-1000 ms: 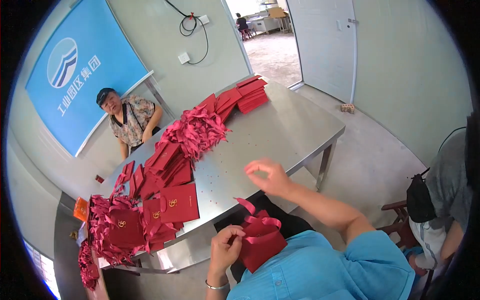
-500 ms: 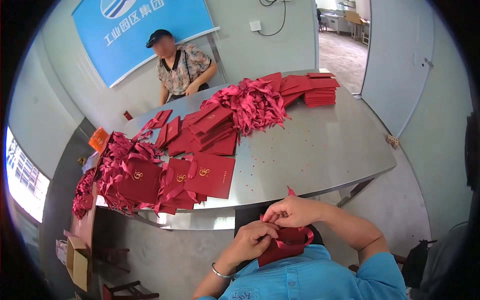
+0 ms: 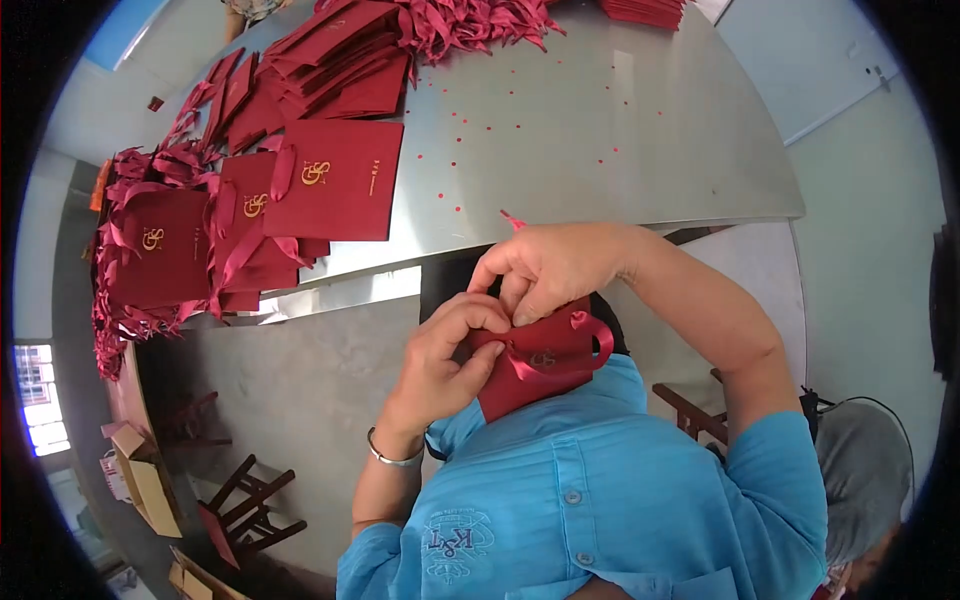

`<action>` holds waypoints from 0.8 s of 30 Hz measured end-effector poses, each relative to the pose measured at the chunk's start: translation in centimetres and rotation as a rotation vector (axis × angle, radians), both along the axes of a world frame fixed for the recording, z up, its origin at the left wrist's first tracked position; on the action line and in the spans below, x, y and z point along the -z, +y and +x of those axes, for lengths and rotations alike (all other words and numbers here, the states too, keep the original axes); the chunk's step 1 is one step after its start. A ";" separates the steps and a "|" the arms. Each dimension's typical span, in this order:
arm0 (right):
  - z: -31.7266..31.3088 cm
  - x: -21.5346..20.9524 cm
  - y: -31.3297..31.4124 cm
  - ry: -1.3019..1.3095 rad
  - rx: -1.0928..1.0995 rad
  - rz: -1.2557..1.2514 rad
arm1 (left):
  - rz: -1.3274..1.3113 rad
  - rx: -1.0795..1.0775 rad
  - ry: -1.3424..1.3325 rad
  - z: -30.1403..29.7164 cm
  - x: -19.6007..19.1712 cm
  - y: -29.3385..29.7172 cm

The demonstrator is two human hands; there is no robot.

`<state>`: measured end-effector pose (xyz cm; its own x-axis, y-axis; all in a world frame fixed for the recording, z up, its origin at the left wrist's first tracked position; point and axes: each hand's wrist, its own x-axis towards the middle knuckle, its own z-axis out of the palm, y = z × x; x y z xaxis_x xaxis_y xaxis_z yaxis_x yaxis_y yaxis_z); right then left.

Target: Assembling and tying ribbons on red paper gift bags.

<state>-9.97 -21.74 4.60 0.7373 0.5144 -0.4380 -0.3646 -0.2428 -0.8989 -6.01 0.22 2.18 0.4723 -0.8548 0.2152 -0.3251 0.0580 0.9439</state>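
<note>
A small dark red paper gift bag (image 3: 545, 365) rests at my lap against my blue shirt, a pink ribbon handle (image 3: 603, 340) looping off its right side. My left hand (image 3: 450, 350) grips the bag's upper left corner between thumb and bent fingers. Close beside it, my right hand (image 3: 560, 268) is closed at the bag's top edge, thumb pressed down and fingers curled. A pink ribbon tip (image 3: 513, 219) pokes out past the right hand's knuckles. What lies exactly between the fingertips is hidden.
Flat red gift bags (image 3: 345, 200) with ribbon handles lie heaped on the metal table (image 3: 600, 190), left of me. Behind them are a ribbon pile (image 3: 480, 25) and another bag stack (image 3: 645, 12). Small red dots scatter the tabletop. A wooden stool (image 3: 250, 505) and cardboard box (image 3: 150, 490) stand lower left.
The view has tipped down, so the table sits higher and the other person is mostly out of frame. Both hands remain at the gift bag, whose front is more exposed.
</note>
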 end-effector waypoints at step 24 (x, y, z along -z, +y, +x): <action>1.2 0.5 1.8 0.116 -0.031 0.036 | 0.077 -0.024 -0.050 0.2 0.2 0.9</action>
<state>-8.76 -19.92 4.14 0.6663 0.5529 -0.5003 -0.4597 -0.2238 -0.8594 -5.81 1.16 2.01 0.4834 -0.8582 0.1727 -0.3719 -0.0227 0.9280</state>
